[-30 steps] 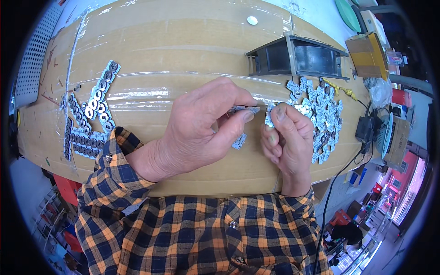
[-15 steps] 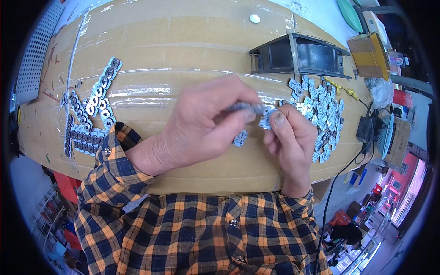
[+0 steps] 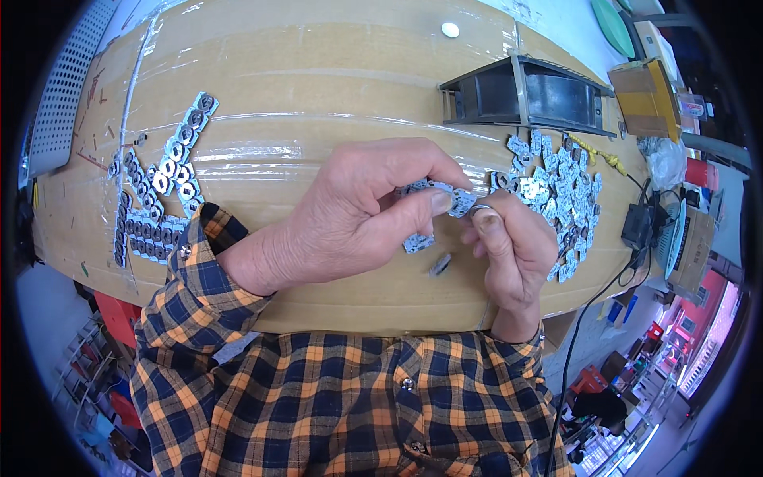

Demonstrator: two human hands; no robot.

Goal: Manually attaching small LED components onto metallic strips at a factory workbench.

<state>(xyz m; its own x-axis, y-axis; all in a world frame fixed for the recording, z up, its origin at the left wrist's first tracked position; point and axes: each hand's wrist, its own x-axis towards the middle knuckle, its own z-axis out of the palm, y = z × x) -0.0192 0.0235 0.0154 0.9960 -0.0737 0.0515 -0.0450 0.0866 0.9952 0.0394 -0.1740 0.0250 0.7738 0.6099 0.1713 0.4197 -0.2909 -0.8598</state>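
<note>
Silvery strip (image 3: 460,203), pinched by the left hand (image 3: 354,207), faces the right hand (image 3: 517,246), which pinches a small piece (image 3: 480,208).

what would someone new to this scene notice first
Probably the centre, where the left hand pinches a short strip of small silvery pieces, with the right hand at its right end. Next, the loose pile of similar pieces on the right and the linked rows on the left. The black housing beyond the pile also stands out.

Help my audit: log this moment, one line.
left hand: pinching silvery segmented strip; right hand: at strip's right end; loose pieces: heaped right
</note>
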